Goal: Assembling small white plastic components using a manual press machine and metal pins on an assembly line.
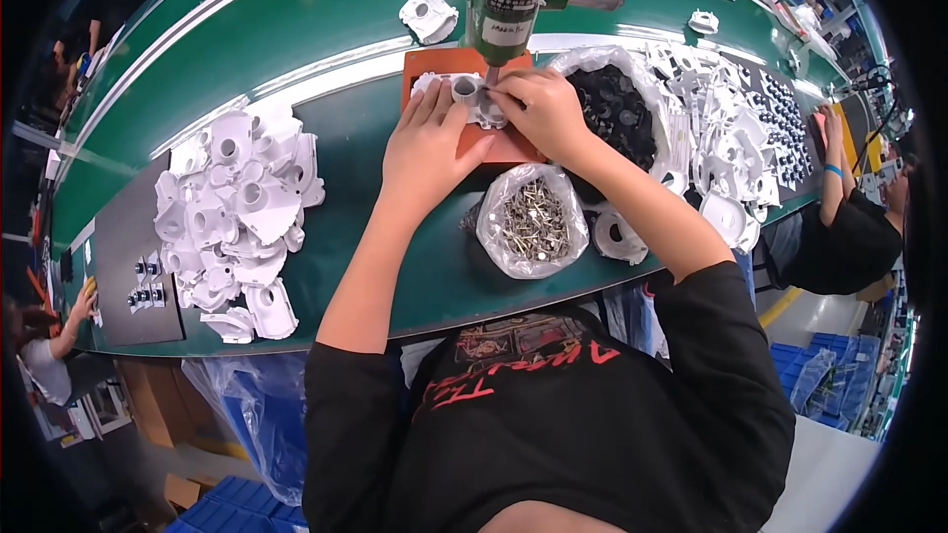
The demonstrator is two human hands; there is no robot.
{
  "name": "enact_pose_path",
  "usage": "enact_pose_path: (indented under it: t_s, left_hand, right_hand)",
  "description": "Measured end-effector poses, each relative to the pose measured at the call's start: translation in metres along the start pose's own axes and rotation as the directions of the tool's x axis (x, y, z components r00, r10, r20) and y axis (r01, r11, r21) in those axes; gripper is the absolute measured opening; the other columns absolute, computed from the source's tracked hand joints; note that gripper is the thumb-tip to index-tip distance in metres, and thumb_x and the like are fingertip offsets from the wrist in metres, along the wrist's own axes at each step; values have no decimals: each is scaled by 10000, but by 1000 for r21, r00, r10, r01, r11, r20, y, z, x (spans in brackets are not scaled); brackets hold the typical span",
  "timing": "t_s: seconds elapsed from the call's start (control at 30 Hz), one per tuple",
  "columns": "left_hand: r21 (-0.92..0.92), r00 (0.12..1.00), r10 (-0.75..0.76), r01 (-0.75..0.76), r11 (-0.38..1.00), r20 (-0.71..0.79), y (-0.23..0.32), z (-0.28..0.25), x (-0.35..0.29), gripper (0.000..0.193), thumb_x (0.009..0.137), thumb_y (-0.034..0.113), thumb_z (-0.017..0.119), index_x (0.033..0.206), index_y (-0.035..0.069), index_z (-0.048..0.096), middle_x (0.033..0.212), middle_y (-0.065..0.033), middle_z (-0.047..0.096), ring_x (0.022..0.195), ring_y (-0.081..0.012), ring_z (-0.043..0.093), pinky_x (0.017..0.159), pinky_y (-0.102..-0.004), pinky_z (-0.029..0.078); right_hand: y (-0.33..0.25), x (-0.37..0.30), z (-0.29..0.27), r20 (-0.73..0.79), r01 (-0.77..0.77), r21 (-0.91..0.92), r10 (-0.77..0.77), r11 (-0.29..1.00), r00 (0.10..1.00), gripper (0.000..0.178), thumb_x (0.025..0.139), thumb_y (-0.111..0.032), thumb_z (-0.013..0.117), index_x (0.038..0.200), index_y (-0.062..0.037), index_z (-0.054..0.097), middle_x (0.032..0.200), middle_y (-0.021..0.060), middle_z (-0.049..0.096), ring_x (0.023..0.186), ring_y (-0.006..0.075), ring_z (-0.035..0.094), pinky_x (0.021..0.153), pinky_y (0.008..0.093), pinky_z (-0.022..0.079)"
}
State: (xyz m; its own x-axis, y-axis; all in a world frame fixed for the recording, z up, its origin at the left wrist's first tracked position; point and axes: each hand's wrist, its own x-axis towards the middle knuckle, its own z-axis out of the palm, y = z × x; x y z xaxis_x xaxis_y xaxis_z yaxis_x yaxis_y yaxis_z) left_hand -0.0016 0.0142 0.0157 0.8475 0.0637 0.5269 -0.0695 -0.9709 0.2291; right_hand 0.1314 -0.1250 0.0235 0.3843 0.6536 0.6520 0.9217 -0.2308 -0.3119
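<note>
A white plastic housing [464, 89] with a round tube lies on an orange fixture plate [507, 147]. My left hand [427, 138] rests over its left side, fingers stretched across it and thumb spread away. At the right side of the housing, my right hand [538, 107] has thumb and forefinger pinched together close to the tip of a green press-like machine [513, 0]. Whatever those fingertips may hold is too small to make out. The machine's narrow tip reaches down between my hands.
On the left is a heap of white housings [232, 207]. A clear bag of screws [534, 227] stands nearer me, beside a bag of black parts [612, 109]. More white parts [726, 138] and rows of small dark parts [780, 128] spread rightward. Another person [839, 207] works there.
</note>
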Motion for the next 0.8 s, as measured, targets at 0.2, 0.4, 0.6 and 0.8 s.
enact_pose_path:
  t_s: [0.2,0.4,0.6,0.8]
  left_hand:
    - [5,1000,-6,6,1000,-28,-1,0,-1,502,807,398,656,1100,4,553,1268,-229,528,1232,-366,464,1028,-435,377]
    - [22,1000,-12,12,1000,-11,-1,2,-2,557,825,405,629,1174,-17,530,1253,-237,539,1236,-341,473,1061,-417,348]
    - [27,1000,-7,7,1000,-13,1,2,-2,572,826,408,628,1199,-13,523,1260,-236,536,1240,-338,471,1061,-419,347]
    - [32,999,-38,37,999,12,-4,1,-4,560,824,407,630,1192,-3,529,1259,-237,537,1241,-340,469,1059,-419,347]
  right_hand:
    - [-13,3,-17,194,211,-68,-195,975,961,221,796,-180,659,981,-59,663,951,90,687,849,216,652,782,364,473]
    - [-9,-3,-19,268,262,-142,-218,954,939,281,826,-187,625,1071,-50,617,1114,98,646,973,199,625,811,368,460]
    - [-11,-2,-24,309,319,-179,-255,931,916,226,841,-183,601,1012,-40,638,1090,86,648,1076,218,580,832,371,450]
    - [-43,8,-62,460,223,-123,-144,967,876,93,761,-149,634,810,-70,643,834,64,598,874,257,555,740,377,427]
